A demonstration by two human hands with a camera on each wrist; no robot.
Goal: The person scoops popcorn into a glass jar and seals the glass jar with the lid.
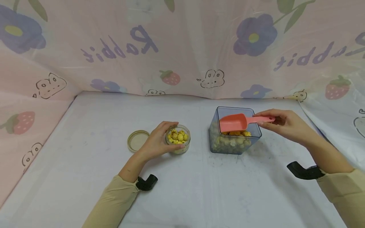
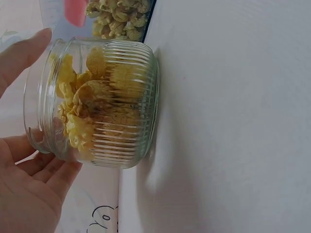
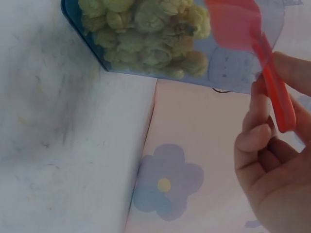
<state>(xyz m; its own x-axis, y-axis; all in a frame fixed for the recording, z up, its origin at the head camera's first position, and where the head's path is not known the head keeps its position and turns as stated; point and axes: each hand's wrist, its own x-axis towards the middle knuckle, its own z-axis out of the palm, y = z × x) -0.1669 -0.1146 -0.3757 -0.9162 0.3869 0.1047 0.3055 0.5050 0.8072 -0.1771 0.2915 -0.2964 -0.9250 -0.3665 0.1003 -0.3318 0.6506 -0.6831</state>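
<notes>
A ribbed glass jar [image 1: 185, 148] with yellow popcorn [image 2: 99, 97] in it stands upright on the table. My left hand [image 1: 158, 141] grips the jar near its rim, thumb on one side and fingers on the other. To the right is a clear bluish square container [image 1: 214, 139], partly filled with popcorn [image 3: 146, 39]. A coral-red scoop [image 1: 233, 123] lies across the top of this container, its bowl inside above the popcorn and its handle over the right rim. My right hand [image 1: 282, 123] pinches the scoop's handle between thumb and fingers. Whether the scoop's bowl holds anything is unclear.
A round gold-edged lid [image 1: 137, 141] lies on the white table [image 1: 182, 190], left of the jar and partly behind the left hand. A pink printed curtain [image 1: 182, 47] encloses the back and sides. Black wrist mounts [image 1: 146, 182] stick out from both sleeves.
</notes>
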